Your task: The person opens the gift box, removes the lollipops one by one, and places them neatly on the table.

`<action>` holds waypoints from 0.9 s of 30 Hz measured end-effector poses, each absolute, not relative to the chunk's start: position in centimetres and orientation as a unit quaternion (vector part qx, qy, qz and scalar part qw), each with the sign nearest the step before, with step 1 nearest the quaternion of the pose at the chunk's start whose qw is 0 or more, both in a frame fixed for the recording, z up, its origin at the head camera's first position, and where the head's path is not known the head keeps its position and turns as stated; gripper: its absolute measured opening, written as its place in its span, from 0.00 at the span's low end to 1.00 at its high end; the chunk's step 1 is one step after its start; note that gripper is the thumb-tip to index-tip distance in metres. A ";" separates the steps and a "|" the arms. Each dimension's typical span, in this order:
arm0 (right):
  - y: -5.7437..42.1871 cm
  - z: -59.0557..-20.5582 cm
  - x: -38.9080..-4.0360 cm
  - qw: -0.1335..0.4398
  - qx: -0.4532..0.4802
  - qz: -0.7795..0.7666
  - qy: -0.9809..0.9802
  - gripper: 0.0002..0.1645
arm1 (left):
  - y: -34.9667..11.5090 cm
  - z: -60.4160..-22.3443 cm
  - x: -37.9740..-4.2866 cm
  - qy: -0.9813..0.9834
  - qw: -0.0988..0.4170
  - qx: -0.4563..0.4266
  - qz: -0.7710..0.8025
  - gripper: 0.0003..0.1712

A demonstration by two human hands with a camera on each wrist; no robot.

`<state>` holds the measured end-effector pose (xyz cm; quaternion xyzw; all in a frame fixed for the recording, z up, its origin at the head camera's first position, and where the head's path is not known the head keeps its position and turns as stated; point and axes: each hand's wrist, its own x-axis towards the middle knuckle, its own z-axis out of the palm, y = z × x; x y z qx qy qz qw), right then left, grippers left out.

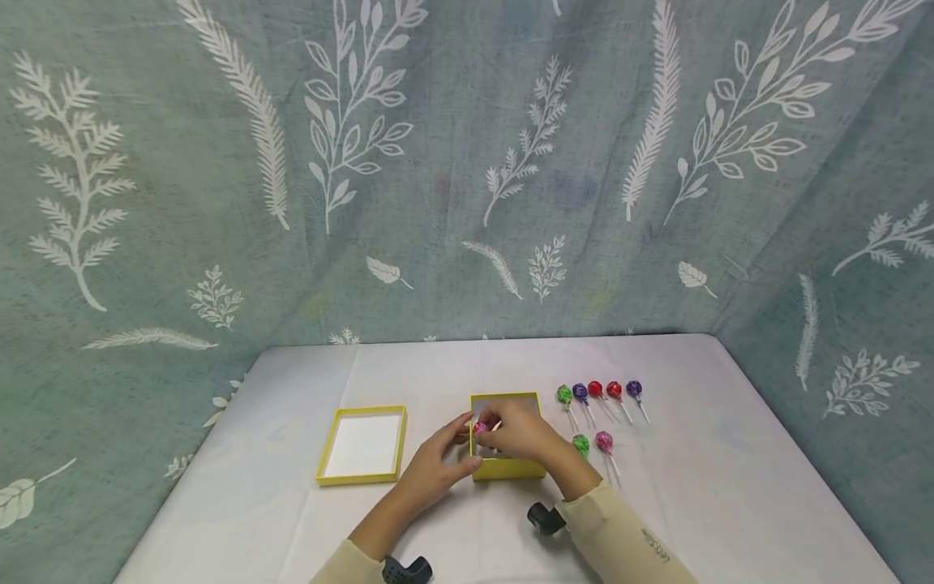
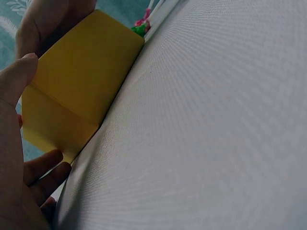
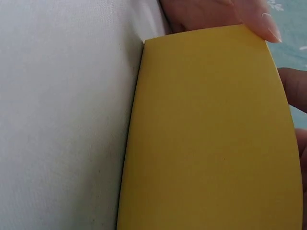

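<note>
A yellow box [image 1: 511, 469], without its lid, stands on the table. My right hand [image 1: 516, 430] reaches over it and pinches a pink-wrapped lollipop [image 1: 478, 427] by the box's left side; the lollipop's stick is hidden. My left hand [image 1: 436, 464] lies along the box's left wall with its fingers extended, the thumb at the near left corner. In the left wrist view, its fingers [image 2: 45, 175] touch the lower wall. The right wrist view is mostly filled by the box's yellow wall [image 3: 206, 124]. What lies inside the box is largely covered by my right hand.
The yellow-rimmed lid [image 1: 400, 442] lies white inside up on the left. Right of the box are several lollipops in a back row, including a red one [image 1: 614, 390], with a green one [image 1: 580, 444] and a pink one [image 1: 604, 441] nearer. A patterned curtain [image 1: 452, 178] hangs behind.
</note>
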<state>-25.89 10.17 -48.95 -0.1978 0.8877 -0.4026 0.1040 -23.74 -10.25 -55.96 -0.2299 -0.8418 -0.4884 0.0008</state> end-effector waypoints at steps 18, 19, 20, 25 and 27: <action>12.5 -46.6 -25.5 0.069 -0.174 -0.388 0.902 0.16 | -10.2 -56.1 -23.7 -0.840 -0.013 -0.217 -0.498 0.42; 12.7 -46.5 -25.5 0.075 -0.169 -0.396 0.900 0.16 | -10.2 -56.1 -23.7 -0.840 -0.012 -0.217 -0.498 0.42; 12.9 -46.3 -25.4 0.081 -0.163 -0.404 0.897 0.16 | -10.3 -56.1 -23.7 -0.840 -0.014 -0.216 -0.498 0.43; 14.3 -45.3 -25.1 0.081 -0.131 -0.434 0.887 0.15 | -10.3 -56.0 -23.8 -0.834 -0.018 -0.219 -0.507 0.44; 14.9 -44.8 -24.9 0.065 -0.123 -0.436 0.889 0.14 | -10.2 -56.0 -23.9 -0.833 -0.018 -0.221 -0.506 0.44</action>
